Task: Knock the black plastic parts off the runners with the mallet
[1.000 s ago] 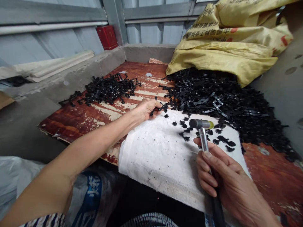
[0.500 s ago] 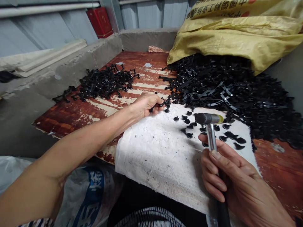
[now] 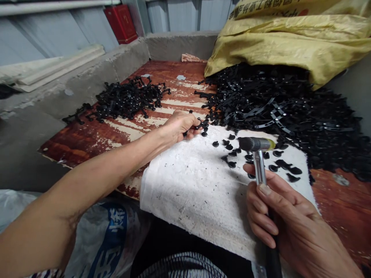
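Faces grey metal walling (image 3: 174,17) and a low concrete ledge (image 3: 179,44), well beyond the fingers, across a worn red-brown surface (image 3: 72,139). Pinches a black jointed part (image 3: 203,124) between thumb and fingers of the left hand (image 3: 179,125), near the far edge of a white cloth (image 3: 188,181). Grips a mallet (image 3: 259,164) in the right hand (image 3: 281,208), with fingers wrapped around the handle and with a grey-and-yellow head beyond the fingertips. Shows small black pieces (image 3: 232,165) scattered on the cloth, between left fingers and right. Has a large black heap (image 3: 290,108) beyond the right fingers, at the mouth of a yellow sack (image 3: 284,46), and a smaller heap (image 3: 127,98) beyond and left of the left fingers.
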`<state>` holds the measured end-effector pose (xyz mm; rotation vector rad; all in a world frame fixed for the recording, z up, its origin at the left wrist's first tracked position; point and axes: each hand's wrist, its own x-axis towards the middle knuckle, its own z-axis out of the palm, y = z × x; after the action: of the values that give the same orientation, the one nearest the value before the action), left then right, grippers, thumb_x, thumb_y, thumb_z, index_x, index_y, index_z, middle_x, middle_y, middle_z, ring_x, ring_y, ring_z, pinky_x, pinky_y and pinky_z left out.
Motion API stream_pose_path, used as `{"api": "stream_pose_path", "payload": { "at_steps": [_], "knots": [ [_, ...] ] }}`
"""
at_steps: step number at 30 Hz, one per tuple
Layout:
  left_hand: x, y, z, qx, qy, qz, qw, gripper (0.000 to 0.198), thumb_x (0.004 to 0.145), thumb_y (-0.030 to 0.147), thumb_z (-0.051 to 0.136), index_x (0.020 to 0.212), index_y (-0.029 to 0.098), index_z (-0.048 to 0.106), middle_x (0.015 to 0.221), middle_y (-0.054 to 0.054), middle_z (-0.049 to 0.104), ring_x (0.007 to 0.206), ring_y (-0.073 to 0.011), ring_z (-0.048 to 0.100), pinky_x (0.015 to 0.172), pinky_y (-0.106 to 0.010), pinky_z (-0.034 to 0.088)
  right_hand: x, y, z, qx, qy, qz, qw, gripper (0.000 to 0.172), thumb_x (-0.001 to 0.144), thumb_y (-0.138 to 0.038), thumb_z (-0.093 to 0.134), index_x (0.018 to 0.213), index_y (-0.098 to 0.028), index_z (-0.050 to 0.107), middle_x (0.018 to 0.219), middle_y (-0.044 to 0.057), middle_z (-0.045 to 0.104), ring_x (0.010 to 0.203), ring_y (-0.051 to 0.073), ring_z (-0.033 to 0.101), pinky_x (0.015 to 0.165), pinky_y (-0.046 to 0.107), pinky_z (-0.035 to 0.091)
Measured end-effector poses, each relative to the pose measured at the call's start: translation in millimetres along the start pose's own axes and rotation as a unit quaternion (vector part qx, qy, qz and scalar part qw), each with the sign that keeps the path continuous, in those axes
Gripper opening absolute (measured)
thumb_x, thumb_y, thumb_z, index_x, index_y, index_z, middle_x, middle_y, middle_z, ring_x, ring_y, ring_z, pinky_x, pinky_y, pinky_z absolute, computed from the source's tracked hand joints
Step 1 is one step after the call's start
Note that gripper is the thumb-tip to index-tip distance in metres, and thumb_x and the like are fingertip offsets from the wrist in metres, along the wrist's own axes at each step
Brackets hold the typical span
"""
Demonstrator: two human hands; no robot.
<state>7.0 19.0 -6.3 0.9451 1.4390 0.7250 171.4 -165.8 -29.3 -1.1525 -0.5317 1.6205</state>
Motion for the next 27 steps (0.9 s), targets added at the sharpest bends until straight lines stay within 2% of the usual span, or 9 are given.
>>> {"api": "stream_pose_path", "payload": {
  "at_steps": [6, 9, 11, 14, 15, 17, 19, 21, 27],
  "knots": [
    [-3.0, -5.3, 1.8, 0.028, 0.027, 0.050, 0.998, 0.018, 0.079, -0.001, 0.052, 0.067, 0.012, 0.056, 0.046, -0.002, 0.055, 0.038, -0.0069, 0.048, 0.036, -0.019, 0.026, -3.5, 2.8, 0.1, -0.043, -0.001, -0.019, 0.999, 0.030, 0.076, -0.041, 0.075, 0.101, -0.028, 0.065, 0.059, -0.007, 0.045, 0.039, 0.005, 0.031, 0.030, 0.014, 0.031],
    [-3.6, -10.2, 2.0, 0.040, 0.032, 0.092, 0.994, 0.015, 0.078, 0.002, 0.056, 0.069, 0.013, 0.057, 0.047, -0.001, 0.054, 0.040, -0.0080, 0.049, 0.037, -0.020, 0.027, -5.3, -3.1, -2.3, -0.188, 0.011, -0.063, 0.980, 0.030, 0.084, -0.046, 0.065, 0.110, -0.030, 0.064, 0.062, -0.004, 0.052, 0.040, 0.008, 0.039, 0.031, 0.017, 0.034],
    [-4.0, -12.7, 3.1, 0.039, 0.043, 0.106, 0.993, 0.013, 0.078, 0.003, 0.057, 0.072, 0.015, 0.056, 0.047, 0.000, 0.054, 0.040, -0.0081, 0.049, 0.038, -0.019, 0.027, -0.8, -12.1, -3.6, -0.361, 0.011, -0.148, 0.921, 0.042, 0.089, -0.043, 0.057, 0.128, -0.029, 0.059, 0.069, 0.001, 0.062, 0.045, 0.012, 0.049, 0.036, 0.022, 0.043],
    [-8.3, -14.8, 6.8, 0.033, 0.058, 0.103, 0.992, 0.016, 0.078, 0.002, 0.058, 0.071, 0.017, 0.054, 0.047, 0.002, 0.052, 0.039, -0.0073, 0.049, 0.037, -0.018, 0.027, 17.8, -27.6, -2.4, -0.563, 0.005, -0.337, 0.755, 0.049, 0.089, -0.029, 0.050, 0.137, -0.021, 0.056, 0.106, 0.013, 0.071, 0.075, 0.022, 0.067, 0.064, 0.036, 0.058],
    [-10.8, -15.4, 8.0, 0.032, 0.058, 0.102, 0.993, 0.017, 0.078, 0.002, 0.058, 0.071, 0.017, 0.053, 0.046, 0.003, 0.051, 0.038, -0.0069, 0.048, 0.037, -0.018, 0.026, 25.9, -31.8, -1.1, -0.605, -0.001, -0.368, 0.706, 0.051, 0.090, -0.025, 0.047, 0.141, -0.019, 0.053, 0.111, 0.015, 0.071, 0.083, 0.024, 0.069, 0.072, 0.041, 0.058],
    [-15.9, -16.2, 9.7, 0.023, 0.054, 0.103, 0.993, 0.019, 0.078, 0.000, 0.056, 0.070, 0.017, 0.052, 0.047, 0.005, 0.050, 0.037, -0.0060, 0.047, 0.035, -0.017, 0.026, 41.6, -37.9, 1.9, -0.658, -0.001, -0.405, 0.635, 0.053, 0.090, -0.019, 0.042, 0.142, -0.016, 0.052, 0.101, 0.015, 0.073, 0.081, 0.026, 0.070, 0.075, 0.044, 0.057],
    [-18.8, -16.1, 9.7, 0.008, 0.052, 0.111, 0.992, 0.020, 0.078, -0.001, 0.055, 0.069, 0.017, 0.053, 0.047, 0.005, 0.051, 0.037, -0.0054, 0.047, 0.034, -0.018, 0.025, 52.8, -41.1, 4.8, -0.689, -0.006, -0.412, 0.596, 0.054, 0.089, -0.017, 0.040, 0.142, -0.015, 0.052, 0.094, 0.013, 0.075, 0.074, 0.024, 0.069, 0.072, 0.042, 0.057],
    [-18.5, -14.7, 8.2, -0.006, 0.048, 0.099, 0.994, 0.021, 0.078, -0.002, 0.053, 0.066, 0.015, 0.054, 0.048, 0.003, 0.053, 0.037, -0.0065, 0.049, 0.032, -0.018, 0.025, 58.2, -42.3, 6.5, -0.702, -0.008, -0.415, 0.579, 0.055, 0.089, -0.016, 0.040, 0.142, -0.014, 0.051, 0.092, 0.012, 0.075, 0.066, 0.021, 0.068, 0.065, 0.037, 0.057],
    [-10.5, -5.0, -2.8, -0.056, 0.034, 0.026, 0.997, 0.023, 0.078, -0.002, 0.054, 0.062, 0.014, 0.053, 0.049, -0.003, 0.059, 0.040, -0.0089, 0.055, 0.032, -0.017, 0.028, 55.4, -44.7, 3.5, -0.681, 0.021, -0.464, 0.566, 0.053, 0.088, -0.016, 0.042, 0.139, -0.012, 0.054, 0.103, 0.014, 0.075, 0.064, 0.019, 0.067, 0.058, 0.031, 0.054]
  ]
}}
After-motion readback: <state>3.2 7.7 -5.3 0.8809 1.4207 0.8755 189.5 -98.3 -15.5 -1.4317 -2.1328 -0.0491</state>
